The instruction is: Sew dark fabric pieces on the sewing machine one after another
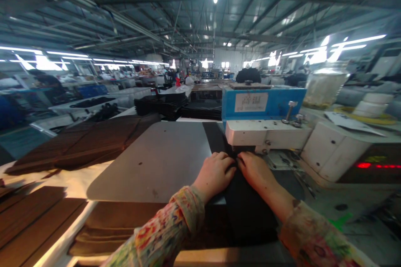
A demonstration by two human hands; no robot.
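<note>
My left hand (216, 175) and my right hand (255, 172) meet over a strip of black fabric (249, 212) just in front of the sewing machine head (269, 133). Both have their fingers curled, and the fingertips pinch the fabric at nearly the same spot. From there the black fabric hangs down toward me and also runs away past the machine. The wrist of my left hand lies over the right edge of a flat grey metal plate (156, 158). The machine's needle area is hidden behind my fingers.
Brown fabric pieces (94, 142) lie left of the plate, with more folded brown stacks (106, 225) below it. Black fabric stacks (163, 104) stand behind. At the right are a control panel (372, 164), a clear jar (324, 85) and a white thread spool (372, 104).
</note>
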